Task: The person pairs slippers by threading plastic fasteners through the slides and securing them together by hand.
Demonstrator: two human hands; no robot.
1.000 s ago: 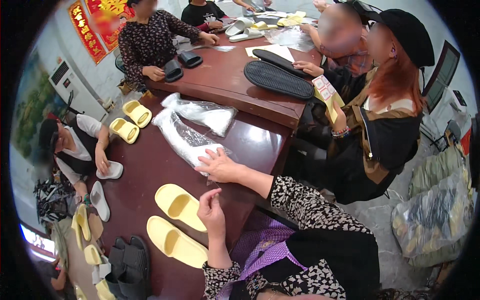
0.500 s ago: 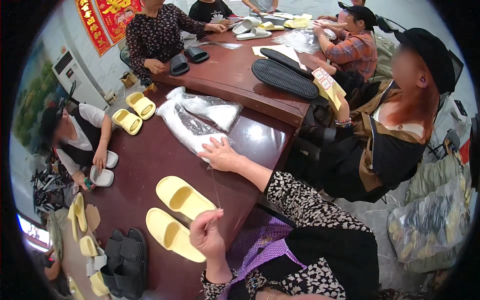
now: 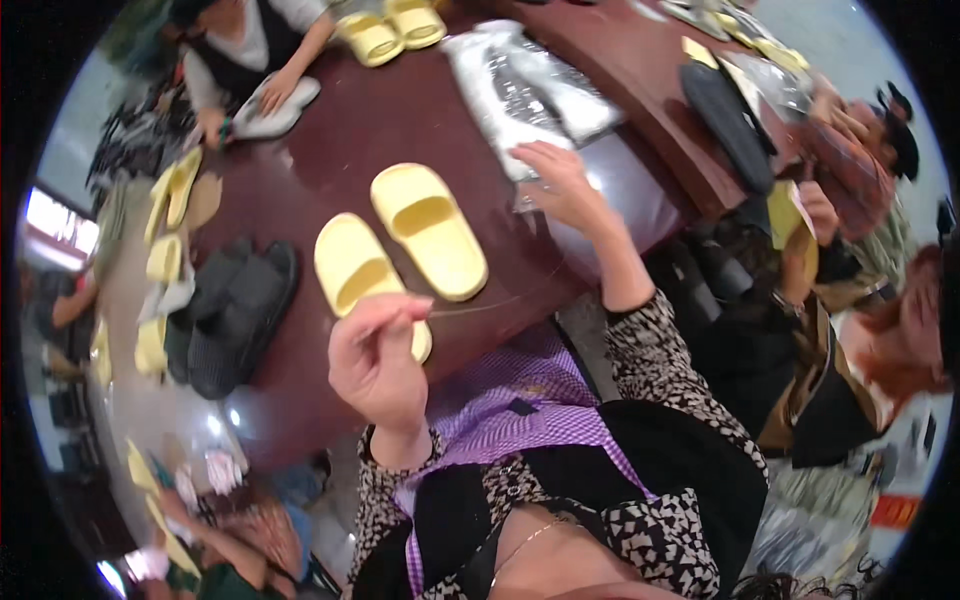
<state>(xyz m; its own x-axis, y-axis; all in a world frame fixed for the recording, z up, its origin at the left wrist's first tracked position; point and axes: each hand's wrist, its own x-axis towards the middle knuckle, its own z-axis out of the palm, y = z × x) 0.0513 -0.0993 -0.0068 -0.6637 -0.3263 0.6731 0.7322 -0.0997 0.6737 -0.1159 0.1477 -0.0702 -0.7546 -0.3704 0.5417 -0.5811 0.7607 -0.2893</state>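
Note:
My left hand (image 3: 380,360) is closed in a pinch above the yellow slides. A thin pale strand (image 3: 480,308) trails off to the right from its fingertips; whether it is thread or a strip of film I cannot tell. One yellow slide (image 3: 430,232) lies beyond that hand, and the other yellow slide (image 3: 350,262) is partly covered by it. My right hand (image 3: 568,188) has its fingers apart at the near end of a clear plastic bag (image 3: 485,90) with white contents. Nothing shows in its grasp. Another similar bag (image 3: 570,90) lies alongside.
Black slides (image 3: 230,310) lie on the table's left side. Across from me, a person's hand (image 3: 285,92) rests on a white slide (image 3: 285,115). More yellow slides (image 3: 385,38) stand at the far edge. A raised tabletop (image 3: 660,110) adjoins on the right, with black soles (image 3: 728,118).
The view has turned, so the scene is rotated and shifted. My right hand has lifted from lying flat on the bag, its fingers now bent. My left hand still pinches the strand.

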